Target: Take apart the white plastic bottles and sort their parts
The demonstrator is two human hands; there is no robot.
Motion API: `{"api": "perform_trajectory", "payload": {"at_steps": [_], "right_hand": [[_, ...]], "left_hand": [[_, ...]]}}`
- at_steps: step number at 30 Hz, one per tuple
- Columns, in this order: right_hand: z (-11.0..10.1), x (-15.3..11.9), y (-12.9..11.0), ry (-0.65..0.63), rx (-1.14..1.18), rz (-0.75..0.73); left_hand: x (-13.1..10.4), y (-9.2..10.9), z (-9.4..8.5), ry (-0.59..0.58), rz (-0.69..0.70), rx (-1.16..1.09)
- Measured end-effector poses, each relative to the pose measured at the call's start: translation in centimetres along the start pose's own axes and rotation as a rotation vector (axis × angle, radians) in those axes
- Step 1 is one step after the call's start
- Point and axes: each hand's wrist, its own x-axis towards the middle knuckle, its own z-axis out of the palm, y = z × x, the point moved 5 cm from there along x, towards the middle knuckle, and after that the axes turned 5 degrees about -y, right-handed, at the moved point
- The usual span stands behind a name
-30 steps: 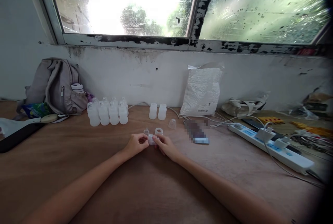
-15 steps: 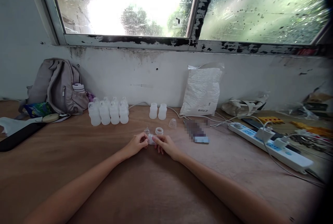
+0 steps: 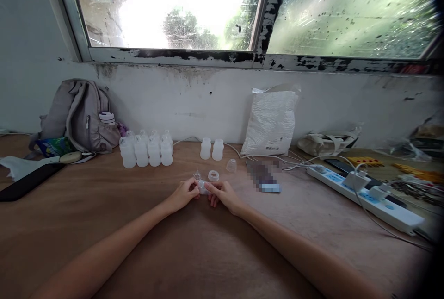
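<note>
Between my two hands is a small translucent white piece [image 3: 203, 188], low over the table. My left hand [image 3: 186, 192] pinches its left side, while the thumb and fingers of my right hand [image 3: 222, 194] close on its right side. Just beyond the fingers lie a clear nipple-shaped part [image 3: 197, 176] and a white ring [image 3: 213, 176]. A clear dome cap [image 3: 231, 165] stands to the right of the ring. Two open white bottles [image 3: 211, 149] are upright farther back. Several bottles with clear tops [image 3: 146, 151] stand grouped at the left.
A grey backpack [image 3: 81, 114] and a black case [image 3: 29, 182] are at the left. Against the wall leans a white plastic bag [image 3: 270, 122]. A power strip [image 3: 364, 195] with chargers and cables runs along the right, near a blurred flat item [image 3: 265, 176].
The whole view has shifted slightly, moving the scene a little to the right. Both hands keep nearly the same grip on the small piece.
</note>
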Motion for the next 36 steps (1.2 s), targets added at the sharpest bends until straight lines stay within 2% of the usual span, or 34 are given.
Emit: {"api": "perform_trajectory", "payload": {"at_steps": [15,19,23,27,31,36], "right_hand": [[-0.1,-0.2,0.0,-0.01,0.017,0.0],[-0.3,-0.2,-0.1,-0.013,0.059,-0.069],[-0.7,-0.1,-0.3,0.011,0.096,-0.158],[-0.5,-0.2,-0.6,-0.016,0.012,-0.179],[-0.5,-0.5,-1.3,0.037,-0.141,-0.245],[-0.3,0.0,-0.5,0.05,-0.149,-0.149]], "left_hand": [[0.1,-0.1,0.1,-0.005,0.016,0.041],[-0.2,0.5,-0.1,0.018,0.058,0.079],[-0.7,1.6,-0.4,0.071,0.178,0.187],[-0.8,1.7,-0.7,0.109,0.163,0.202],[-0.7,1.5,-0.8,0.115,0.111,0.173],[-0.8,2.0,-0.4,0.079,0.182,0.243]]}}
